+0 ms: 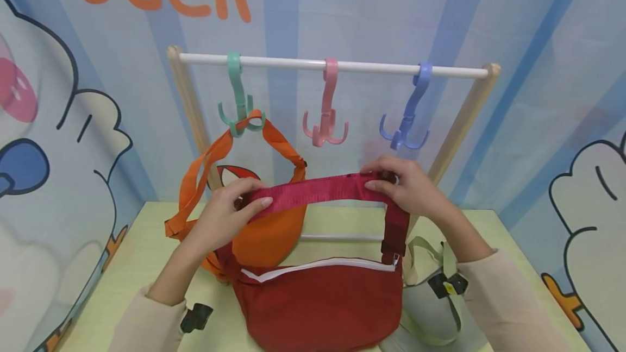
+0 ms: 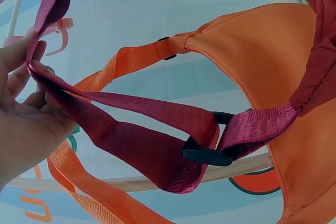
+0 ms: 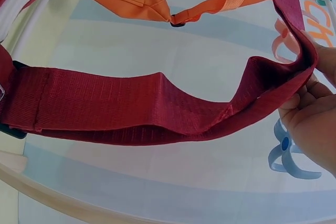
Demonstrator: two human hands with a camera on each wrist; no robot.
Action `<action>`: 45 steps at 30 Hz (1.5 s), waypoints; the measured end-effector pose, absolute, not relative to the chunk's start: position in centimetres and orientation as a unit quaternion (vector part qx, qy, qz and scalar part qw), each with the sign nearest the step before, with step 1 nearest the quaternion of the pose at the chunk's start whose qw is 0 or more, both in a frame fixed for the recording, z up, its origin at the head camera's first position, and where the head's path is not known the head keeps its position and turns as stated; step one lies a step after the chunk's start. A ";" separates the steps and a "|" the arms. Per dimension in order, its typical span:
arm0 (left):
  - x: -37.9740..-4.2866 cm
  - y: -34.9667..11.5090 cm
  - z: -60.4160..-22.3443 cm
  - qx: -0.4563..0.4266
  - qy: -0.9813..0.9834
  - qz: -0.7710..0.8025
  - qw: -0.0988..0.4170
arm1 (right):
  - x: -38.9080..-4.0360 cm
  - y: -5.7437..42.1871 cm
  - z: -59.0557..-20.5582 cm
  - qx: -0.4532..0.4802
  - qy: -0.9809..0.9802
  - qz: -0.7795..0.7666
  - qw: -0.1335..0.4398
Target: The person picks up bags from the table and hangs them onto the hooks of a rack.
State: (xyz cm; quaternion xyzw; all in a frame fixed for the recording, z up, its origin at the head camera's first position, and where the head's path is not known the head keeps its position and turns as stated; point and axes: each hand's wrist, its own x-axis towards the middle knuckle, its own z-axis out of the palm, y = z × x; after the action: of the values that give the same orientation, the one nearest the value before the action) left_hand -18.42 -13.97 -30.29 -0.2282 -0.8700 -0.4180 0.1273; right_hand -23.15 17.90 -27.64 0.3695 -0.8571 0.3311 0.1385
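A dark red shoulder bag [image 1: 323, 303] with a white zipper hangs in front of the rack from its crimson strap [image 1: 313, 192]. My left hand [image 1: 227, 211] pinches the strap at its left end, thumb in front. At the other end my right hand [image 1: 403, 184] pinches it too, so the stretch between them is nearly straight. The left wrist view shows a black slider buckle [image 2: 207, 156] on the strap below the left hand. In the right wrist view the doubled strap [image 3: 105, 100] sags from the right hand to the bag. A pink hook [image 1: 325, 124] hangs behind, apart from the strap.
An orange bag [image 1: 274, 238] hangs by its strap from the green hook [image 1: 236, 80] at left. The blue hook [image 1: 408, 113] hangs at right on the white rail [image 1: 283, 63]. A pale grey-green bag [image 1: 435, 308] lies on the table [image 1: 127, 287] at right, partly behind the right arm.
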 end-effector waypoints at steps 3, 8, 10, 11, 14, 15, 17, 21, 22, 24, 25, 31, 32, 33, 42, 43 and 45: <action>-18.5 -13.9 -30.2 -0.230 -0.870 -0.417 0.130 | -23.2 17.9 -27.6 0.368 -0.856 0.334 0.140; -18.6 -13.8 -30.2 -0.232 -0.868 -0.416 0.137 | -23.2 17.9 -27.3 0.360 -0.857 0.339 0.142; -18.7 -13.7 -30.1 -0.230 -0.868 -0.418 0.137 | -23.2 17.8 -27.2 0.358 -0.858 0.340 0.145; -18.6 -13.7 -30.1 -0.229 -0.868 -0.419 0.137 | -23.2 17.8 -27.1 0.356 -0.858 0.340 0.146; -18.7 -13.6 -29.8 -0.224 -0.867 -0.423 0.138 | -23.1 17.7 -26.9 0.349 -0.860 0.342 0.148; -18.7 -13.5 -29.7 -0.223 -0.867 -0.424 0.138 | -23.1 17.7 -26.8 0.348 -0.860 0.342 0.149; -18.7 -13.5 -29.5 -0.220 -0.866 -0.426 0.140 | -23.2 17.7 -26.7 0.346 -0.861 0.341 0.152; -18.7 -13.5 -29.0 -0.216 -0.865 -0.429 0.143 | -23.2 17.6 -26.2 0.343 -0.863 0.337 0.158; -18.7 -13.4 -28.9 -0.215 -0.865 -0.430 0.144 | -23.2 17.5 -26.1 0.342 -0.863 0.336 0.159; -18.7 -13.4 -28.8 -0.213 -0.865 -0.430 0.145 | -23.3 17.5 -25.9 0.337 -0.865 0.334 0.161; -18.7 -13.4 -28.6 -0.212 -0.865 -0.430 0.145 | -23.3 17.5 -25.8 0.333 -0.867 0.334 0.162; -18.7 -13.3 -28.1 -0.206 -0.868 -0.425 0.153 | -23.3 17.2 -25.2 0.308 -0.875 0.341 0.153; -18.6 -13.3 -28.0 -0.204 -0.869 -0.424 0.155 | -23.3 17.2 -25.1 0.305 -0.876 0.342 0.151; -18.6 -13.3 -27.9 -0.202 -0.869 -0.423 0.156 | -23.3 17.1 -25.0 0.303 -0.877 0.342 0.150; -18.7 -13.2 -27.5 -0.200 -0.864 -0.429 0.172 | -23.4 16.7 -24.3 0.303 -0.873 0.342 0.169; -18.7 -13.2 -27.5 -0.199 -0.863 -0.430 0.173 | -23.4 16.6 -24.2 0.303 -0.873 0.343 0.171; -18.7 -13.2 -27.4 -0.198 -0.862 -0.433 0.175 | -23.4 16.5 -24.1 0.300 -0.872 0.344 0.176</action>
State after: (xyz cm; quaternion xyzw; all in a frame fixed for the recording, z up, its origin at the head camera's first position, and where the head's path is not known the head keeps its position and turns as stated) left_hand -18.69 -13.17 -27.40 -0.1981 -0.8620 -0.4326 0.1749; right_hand -23.38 16.55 -24.12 0.3001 -0.8723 0.3435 0.1758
